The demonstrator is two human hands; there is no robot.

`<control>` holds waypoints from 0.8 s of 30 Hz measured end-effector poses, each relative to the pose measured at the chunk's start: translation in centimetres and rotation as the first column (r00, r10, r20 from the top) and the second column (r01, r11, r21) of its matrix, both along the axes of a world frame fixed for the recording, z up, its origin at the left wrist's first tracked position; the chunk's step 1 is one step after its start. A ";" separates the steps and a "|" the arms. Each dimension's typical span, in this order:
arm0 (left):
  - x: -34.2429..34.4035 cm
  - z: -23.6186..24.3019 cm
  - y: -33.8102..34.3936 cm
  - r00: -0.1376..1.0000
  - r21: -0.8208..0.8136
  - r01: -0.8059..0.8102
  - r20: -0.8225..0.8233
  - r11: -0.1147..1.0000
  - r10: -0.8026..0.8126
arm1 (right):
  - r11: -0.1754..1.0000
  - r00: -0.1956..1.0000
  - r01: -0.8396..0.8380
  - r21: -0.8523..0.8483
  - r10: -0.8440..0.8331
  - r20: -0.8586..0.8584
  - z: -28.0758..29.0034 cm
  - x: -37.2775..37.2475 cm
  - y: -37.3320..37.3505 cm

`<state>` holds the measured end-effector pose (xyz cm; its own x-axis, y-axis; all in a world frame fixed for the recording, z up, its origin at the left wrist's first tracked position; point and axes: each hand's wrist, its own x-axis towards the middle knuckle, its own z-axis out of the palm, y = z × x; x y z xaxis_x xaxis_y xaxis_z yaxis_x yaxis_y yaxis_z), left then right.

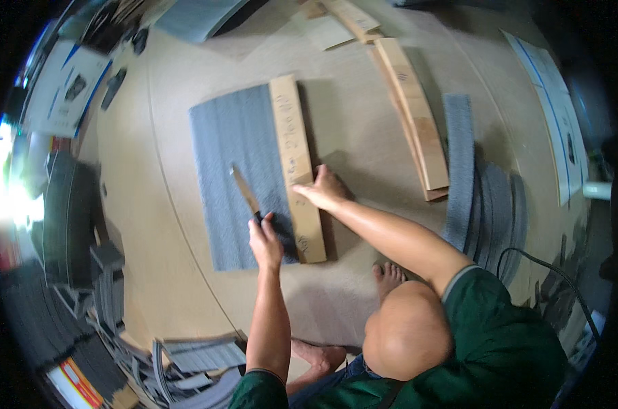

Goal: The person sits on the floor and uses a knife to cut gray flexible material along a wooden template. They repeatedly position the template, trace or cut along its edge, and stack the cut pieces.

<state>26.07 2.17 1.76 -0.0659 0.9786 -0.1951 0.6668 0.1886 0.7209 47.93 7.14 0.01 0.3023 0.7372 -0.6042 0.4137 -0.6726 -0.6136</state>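
Observation:
A grey-blue piece of carpet-like sheet point(237, 136) lies flat on the floor in front of me. Along its right edge rests a long wooden board point(286, 129) with handwriting on it. My left hand point(265, 245) is closed around the dark handle of a knife point(243, 189), whose long blade points up and to the left over the sheet. At the board's right side, my right hand point(325, 191) grips its edge, with one digit extended across the top; the other fingertips are partly hidden.
Wooden planks point(411, 109) lie at the upper right. Beside them are curved grey strips point(490, 204) and a black cable point(561, 273). Stacked dark pieces point(43, 313) and grey offcuts point(200, 358) crowd the lower left. Printed white panels point(67, 88) stand at the left.

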 end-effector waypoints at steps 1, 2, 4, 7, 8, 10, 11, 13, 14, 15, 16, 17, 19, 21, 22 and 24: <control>0.0 -0.2 0.2 0.999 0.039 -0.003 0.053 0.999 0.001 | 0.999 0.999 0.030 -0.033 -0.031 -0.014 -0.5 -0.5 0.7; -0.2 -0.4 0.2 0.994 0.044 -0.031 0.106 0.999 0.026 | 0.996 0.997 0.072 -0.051 -0.073 -0.024 -0.9 -0.9 1.6; -0.8 -1.1 0.2 0.992 0.062 0.013 0.122 0.998 -0.020 | 0.980 0.978 0.200 0.017 -0.200 0.055 -0.8 -2.6 2.3; -1.9 -2.3 0.9 0.995 0.070 0.060 0.073 0.996 -0.066 | 0.909 0.973 0.226 0.350 -0.226 -0.042 1.0 -3.5 2.1; -2.3 -2.7 1.1 0.994 0.093 0.103 0.027 0.990 -0.106 | 0.893 0.980 0.171 0.416 -0.199 0.025 2.0 -3.7 1.8; -2.7 -3.5 1.4 0.994 0.086 0.094 0.051 0.992 -0.099 | 0.850 0.973 0.196 0.489 -0.229 0.007 3.7 -2.4 1.5; -2.9 -3.8 1.4 0.988 0.075 0.095 0.114 0.993 -0.103 | 0.827 0.975 0.188 0.531 -0.224 0.004 4.2 -1.0 1.2; -3.0 -4.1 1.3 0.979 0.100 0.093 0.173 0.991 -0.109 | 0.785 0.977 0.211 0.583 -0.183 -0.108 4.6 2.7 -0.1; -2.9 -4.2 1.2 0.976 0.085 0.069 0.199 0.994 -0.085 | 0.756 0.968 0.247 0.606 -0.166 -0.188 4.5 4.6 -1.4; -2.9 -4.1 1.0 0.978 0.094 0.108 0.168 0.990 -0.123 | 0.655 0.978 0.188 0.732 -0.196 -0.075 4.3 7.0 -2.9; -2.7 -4.1 0.8 0.976 0.108 0.122 0.169 0.987 -0.139 | 0.639 0.976 0.179 0.748 -0.213 -0.051 4.1 9.4 -5.1; -2.6 -3.8 0.7 0.983 0.101 0.121 0.124 0.988 -0.133 | 0.652 0.978 0.185 0.735 -0.199 -0.070 4.1 12.3 -7.4; -2.1 -3.3 0.4 0.987 0.071 0.154 0.031 0.986 -0.156 | 0.653 0.941 0.338 0.678 -0.251 -0.228 4.0 16.7 -12.8; -1.3 -2.9 -0.4 0.976 0.114 0.215 0.012 0.970 -0.218 | 0.680 0.928 0.360 0.639 -0.332 -0.169 4.4 20.5 -18.7; -0.7 -2.7 -0.7 0.964 0.115 0.266 -0.045 0.957 -0.262 | 0.699 0.928 0.304 0.647 -0.370 -0.036 4.6 21.8 -21.4; 0.4 -2.4 -1.9 0.953 0.106 0.302 -0.002 0.947 -0.304 | 0.771 0.877 0.378 0.512 -0.476 0.069 4.7 23.5 -26.1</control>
<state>26.47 0.27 -0.65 0.2388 0.9669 -0.0901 0.6702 -0.0969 0.7358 71.45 -18.99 4.71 0.7234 0.6802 -0.1183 0.2910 -0.4558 -0.8412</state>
